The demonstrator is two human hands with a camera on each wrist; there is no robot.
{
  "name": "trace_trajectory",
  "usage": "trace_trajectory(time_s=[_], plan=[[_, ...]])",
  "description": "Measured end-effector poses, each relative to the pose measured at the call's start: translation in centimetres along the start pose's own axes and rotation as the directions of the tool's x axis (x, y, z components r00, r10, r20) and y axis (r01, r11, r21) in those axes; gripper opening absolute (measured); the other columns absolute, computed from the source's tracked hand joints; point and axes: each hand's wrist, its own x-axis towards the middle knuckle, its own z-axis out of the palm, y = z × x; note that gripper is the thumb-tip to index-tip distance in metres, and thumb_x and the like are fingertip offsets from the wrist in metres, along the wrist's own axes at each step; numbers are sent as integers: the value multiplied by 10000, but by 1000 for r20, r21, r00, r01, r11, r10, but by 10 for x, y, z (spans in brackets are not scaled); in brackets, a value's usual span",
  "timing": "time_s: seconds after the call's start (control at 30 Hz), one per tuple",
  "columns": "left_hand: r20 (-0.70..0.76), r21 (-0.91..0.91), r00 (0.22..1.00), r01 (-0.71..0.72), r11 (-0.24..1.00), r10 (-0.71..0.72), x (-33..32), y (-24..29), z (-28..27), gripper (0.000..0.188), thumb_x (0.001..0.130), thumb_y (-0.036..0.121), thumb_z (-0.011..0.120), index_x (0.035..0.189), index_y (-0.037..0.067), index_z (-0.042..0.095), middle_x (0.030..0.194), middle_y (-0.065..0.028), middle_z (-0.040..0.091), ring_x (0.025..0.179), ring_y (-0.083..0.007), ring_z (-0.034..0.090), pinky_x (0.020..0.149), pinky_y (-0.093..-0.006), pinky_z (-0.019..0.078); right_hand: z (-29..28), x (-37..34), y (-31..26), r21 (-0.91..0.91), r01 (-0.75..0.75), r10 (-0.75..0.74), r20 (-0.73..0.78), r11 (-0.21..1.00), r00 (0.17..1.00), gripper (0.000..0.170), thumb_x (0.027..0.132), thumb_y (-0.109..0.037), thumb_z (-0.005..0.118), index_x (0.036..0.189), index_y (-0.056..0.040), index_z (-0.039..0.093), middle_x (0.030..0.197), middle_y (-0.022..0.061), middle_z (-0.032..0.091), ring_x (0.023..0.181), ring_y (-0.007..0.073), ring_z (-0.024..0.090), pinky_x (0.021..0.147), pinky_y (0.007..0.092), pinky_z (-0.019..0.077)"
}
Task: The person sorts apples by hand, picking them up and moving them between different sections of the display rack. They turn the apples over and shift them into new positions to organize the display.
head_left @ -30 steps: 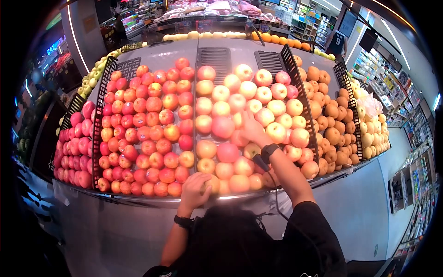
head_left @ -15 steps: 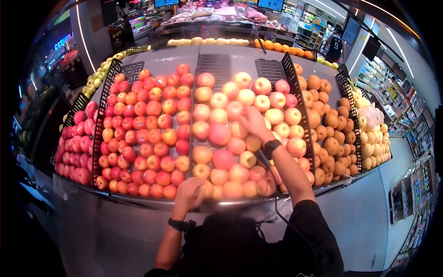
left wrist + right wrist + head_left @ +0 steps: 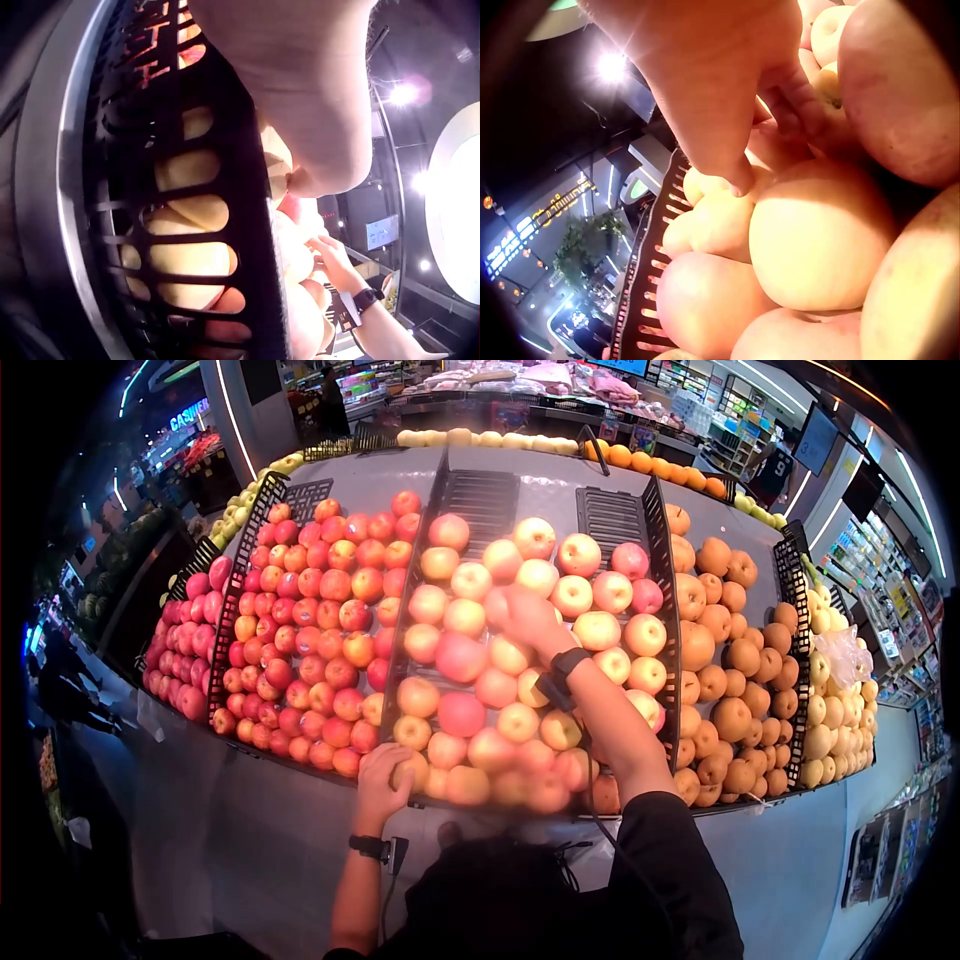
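Observation:
My left hand [image 3: 382, 780] is at the front edge of the middle crate, fingers and thumb curled round a yellowish apple [image 3: 413, 768]. In the left wrist view its palm [image 3: 307, 97] lies over the crate's black slotted wall [image 3: 251, 225]. Further in, my right hand [image 3: 525, 622] reaches down among the pale pink and yellow apples [image 3: 461, 658]. The right wrist view shows that hand [image 3: 712, 82] with thumb and bent fingers about a reddish apple [image 3: 776, 148], which it partly hides; a large yellow apple [image 3: 817, 236] sits just below.
Redder apples [image 3: 325, 615] fill the section on the left. A black slotted divider [image 3: 662, 570] separates brown round fruit [image 3: 712, 620] on the right. Oranges [image 3: 640, 461] line the back edge, and a clear plastic bag [image 3: 845, 655] lies on yellow fruit at far right.
The head view has turned, shifting the display. My right hand has moved left across the apples and now covers one that was visible beside its fingers. My left hand stays at the front-edge apple.

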Motion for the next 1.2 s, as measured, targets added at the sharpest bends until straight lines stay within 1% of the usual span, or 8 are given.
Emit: trace_trajectory(time_s=[0.1, 0.17, 0.27, 0.33, 0.4, 0.5, 0.87, 1.2], plan=[[-72, 72, 997, 40, 997, -34, -5, 15, 10, 287, 850, 138, 771, 1122, 54, 730, 1159, -126, 754, 1177, -352, 684, 1035, -466, 521, 11, -4, 13, 477, -150, 184, -24, 866, 983, 259, 991, -247, 538, 944, -44, 693, 874, 125, 674, 858, 266, 656, 767, 426, 509], [-120, 113, 992, 62, 992, -49, -10, 19, 18, 301, 850, 144, 771, 1133, 53, 721, 1169, -130, 752, 1174, -358, 684, 1035, -469, 522, 10, 12, 38, 249, 71, -85, 45, 966, 995, 273, 1007, -285, 543, 972, -56, 689, 856, 73, 639, 802, 217, 610, 735, 397, 499], [-170, 189, 985, 61, 980, -28, -12, 19, 28, 301, 858, 145, 757, 1141, 52, 711, 1178, -133, 752, 1164, -360, 686, 1030, -470, 527, -10, 33, 33, -4, -156, 154, 203, 988, 967, 349, 996, -262, 704, 1310, -118, 657, 1289, 87, 663, 1134, 163, 649, 841, 363, 563], [-167, 214, 986, 29, 976, 7, -11, 20, 28, 288, 881, 154, 733, 1142, 36, 699, 1175, -147, 749, 1119, -376, 690, 1009, -473, 534, -22, 13, 7, 598, -261, 312, 19, 758, 950, 270, 981, -267, 680, 1140, -48, 687, 1147, 151, 702, 1068, 289, 681, 790, 445, 562], [-159, 234, 987, 12, 972, 26, -9, 20, 28, 284, 893, 160, 717, 1142, 26, 691, 1170, -157, 747, 1093, -386, 693, 996, -474, 539, -8, 49, 30, -234, -16, -49, -269, 972, 962, 276, 968, -263, 661, 1103, -23, 681, 1149, 179, 701, 1054, 338, 680, 812, 470, 558], [-158, 237, 987, 15, 972, 23, -9, 22, 25, 306, 874, 180, 717, 1144, 39, 693, 1164, -150, 749, 1103, -376, 696, 994, -466, 538, 11, 88, 54, -421, -27, -135, -352, 907, 926, 299, 933, -288, 663, 1089, -32, 669, 1108, 146, 676, 997, 356, 668, 875, 478, 521], [-186, 233, 982, 18, 972, 26, -13, 12, 29, 338, 852, 199, 695, 1156, 51, 710, 1193, -135, 756, 1143, -367, 701, 1017, -460, 532, 22, 157, 68, -689, 181, -253, -3, 702, 968, 273, 1006, -183, 573, 1248, -98, 668, 1174, 164, 665, 935, 369, 742, 717, 494, 599], [-238, 262, 971, 28, 965, 36, -8, 17, 28, 302, 890, 225, 642, 1110, 29, 712, 1156, -138, 775, 1079, -383, 723, 964, -462, 554, -1, 184, 56, -317, 242, -196, 169, 917, 966, 405, 966, -193, 634, 1341, -46, 591, 1338, 225, 677, 1242, 428, 657, 1042, 510, 545]])
